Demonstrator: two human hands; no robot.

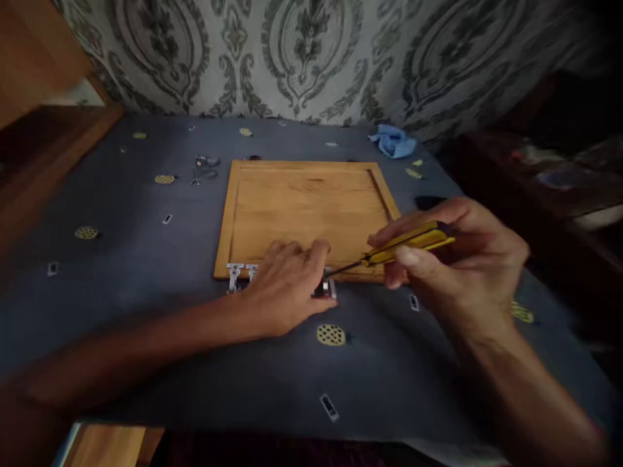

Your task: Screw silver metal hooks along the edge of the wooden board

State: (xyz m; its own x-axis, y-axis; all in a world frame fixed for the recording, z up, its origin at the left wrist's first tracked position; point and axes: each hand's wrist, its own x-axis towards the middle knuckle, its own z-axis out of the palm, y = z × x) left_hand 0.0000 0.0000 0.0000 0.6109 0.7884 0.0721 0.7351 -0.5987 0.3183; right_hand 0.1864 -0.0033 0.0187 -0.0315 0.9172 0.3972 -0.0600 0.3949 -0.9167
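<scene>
Patterned in grey medallions, the backdrop (311,58) rises behind a dark blue-grey cloth (131,272) printed with pineapples, on which the work is laid out. At centre, a framed wooden panel (306,207) lies flat, its long near edge turned toward the person; this orientation presumably keeps the metal hardware within easy reach of both hands. Two hinge arms (234,275) show at the near left corner, and a metal fitting (329,287) sits farther right along the same edge.

Left hand (287,282): palm down across the near edge, fingers resting toward the panel and thumb beside the fitting, likely to steady both against turning. Whether its digits actually pinch the fitting cannot be told. Right hand (452,259): closed around a yellow-handled screwdriver (409,243), gripped between thumb and fingers, an arrangement suited to fine twisting. The shaft slants down leftward, its tip at or very near the fitting; contact is not resolved.

Beyond the panel, small metal items (204,170) lie to the left and a crumpled blue rag (393,141) to the right, both apart from the hands, apparently leaving the near edge unobstructed.
</scene>
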